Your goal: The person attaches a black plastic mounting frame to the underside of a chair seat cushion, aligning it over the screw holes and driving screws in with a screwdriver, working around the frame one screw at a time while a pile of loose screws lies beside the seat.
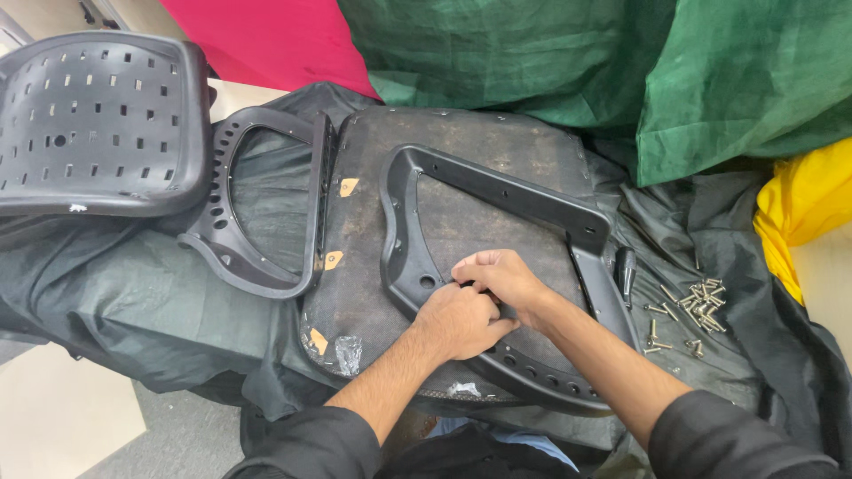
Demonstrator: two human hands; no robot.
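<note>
At nine o'clock from the hands: perforated black seat shell [93,120], then a second armrest frame [266,208], untouched. At centre, on the upturned seat base [461,142]: black armrest frame [497,191], long axis from eleven to five o'clock. Left hand [457,319] curled on its near rail, fingers pressed together; right hand [506,277] touching, fingertips pinching something hidden. At three o'clock: screwdriver [626,270], loose screws [697,306].
</note>
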